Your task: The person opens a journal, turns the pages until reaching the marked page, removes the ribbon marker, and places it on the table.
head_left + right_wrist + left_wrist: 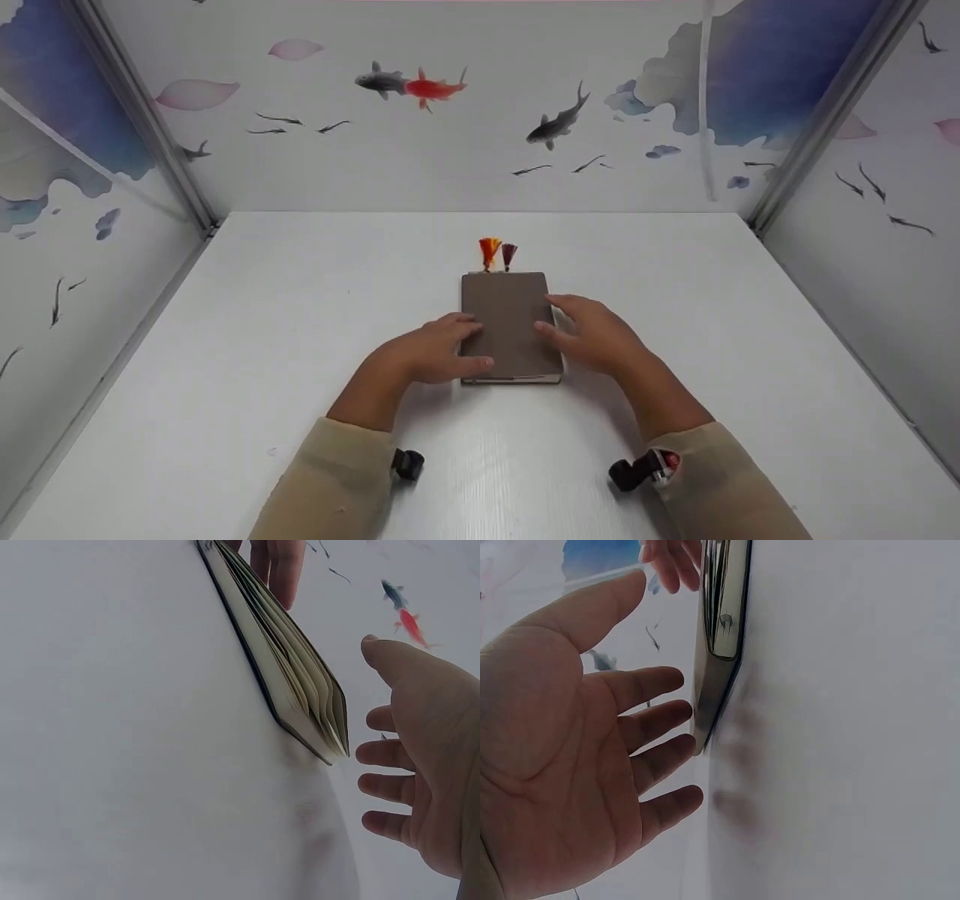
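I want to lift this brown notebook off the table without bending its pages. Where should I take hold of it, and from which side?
Probably grip the notebook by its two long edges, one hand coming from the left, the other hand from the right. It lies flat and closed, tassels at the far end, page edges fanning slightly along the right.

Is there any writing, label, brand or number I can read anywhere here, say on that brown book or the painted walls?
None: no view shows readable text.
Brown book: cover plain, no title or label visible.
Page edges: bare, no print showing.
Walls: only painted fish and petals, no words.
Two tassels at the book's far end: no tags.
Left hand and right hand: they cover part of the cover.
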### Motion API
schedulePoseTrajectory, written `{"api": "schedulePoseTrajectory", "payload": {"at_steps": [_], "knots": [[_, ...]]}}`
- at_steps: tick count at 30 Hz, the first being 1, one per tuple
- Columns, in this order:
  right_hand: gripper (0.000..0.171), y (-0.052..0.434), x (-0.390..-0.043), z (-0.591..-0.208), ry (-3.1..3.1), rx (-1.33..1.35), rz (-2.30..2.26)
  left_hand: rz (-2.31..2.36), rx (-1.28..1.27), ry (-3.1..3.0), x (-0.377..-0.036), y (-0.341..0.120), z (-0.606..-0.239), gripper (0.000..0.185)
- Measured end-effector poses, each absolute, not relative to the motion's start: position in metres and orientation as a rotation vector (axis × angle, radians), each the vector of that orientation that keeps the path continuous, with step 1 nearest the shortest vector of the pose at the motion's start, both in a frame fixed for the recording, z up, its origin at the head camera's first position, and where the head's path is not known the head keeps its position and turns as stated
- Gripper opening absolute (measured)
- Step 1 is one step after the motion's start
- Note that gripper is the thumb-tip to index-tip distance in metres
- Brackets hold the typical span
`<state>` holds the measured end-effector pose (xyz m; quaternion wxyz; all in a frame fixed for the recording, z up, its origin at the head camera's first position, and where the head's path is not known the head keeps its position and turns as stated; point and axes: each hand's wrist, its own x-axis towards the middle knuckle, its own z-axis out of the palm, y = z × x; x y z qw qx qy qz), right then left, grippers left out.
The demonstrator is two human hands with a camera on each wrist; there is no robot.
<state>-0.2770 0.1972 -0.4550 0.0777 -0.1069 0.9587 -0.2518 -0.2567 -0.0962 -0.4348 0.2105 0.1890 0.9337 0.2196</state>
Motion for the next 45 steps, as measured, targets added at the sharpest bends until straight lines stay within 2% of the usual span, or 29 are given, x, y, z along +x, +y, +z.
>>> {"api": "schedulePoseTrajectory", "payload": {"at_steps": [21, 29, 36, 45], "knots": [[0.08, 0.198, -0.274, -0.45, 2.848, -0.348, -0.895, 0.59, 0.519, 2.606, -0.256, -0.09, -0.44, 0.086], [0.072, 0.196, -0.275, -0.446, 2.85, -0.35, -1.087, 0.655, 0.502, 2.612, -0.255, -0.088, -0.436, 0.087], [0.056, 0.19, -0.272, -0.438, 2.829, -0.373, -1.322, 0.778, 0.511, 2.64, -0.252, -0.087, -0.428, 0.086], [0.049, 0.185, -0.265, -0.434, 2.706, -0.467, -1.51, 0.895, 0.647, 2.726, -0.246, -0.081, -0.419, 0.092]]}}
